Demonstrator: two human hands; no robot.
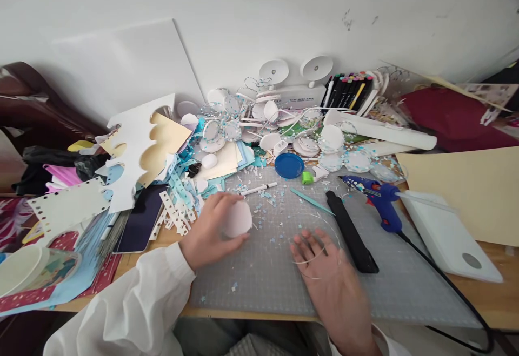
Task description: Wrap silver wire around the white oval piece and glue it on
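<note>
My left hand [208, 232] curves its thumb and fingers around the edge of a white round disc [238, 220] over the left part of the grey cutting mat [259, 280]. To the right, my right hand [320, 269] is somewhat blurred, its fingers stretched out. A thin wire loop [339, 233] crosses in front of those fingers; whether it rests on them I cannot tell. Tiny pale blue and white paper bits [234, 286] are scattered on the mat. A black elongated case [352, 233] lies just beyond my right hand, near a teal strip [312, 201].
A blue hot glue gun [381, 199] with a black cord lies at right, beside a white flat device [450, 237]. Behind the mat stand a blue lid [289, 166], a white pen [259, 188] and piled white discs with beaded wires [332, 139]. Paper scraps [178, 188] crowd the left.
</note>
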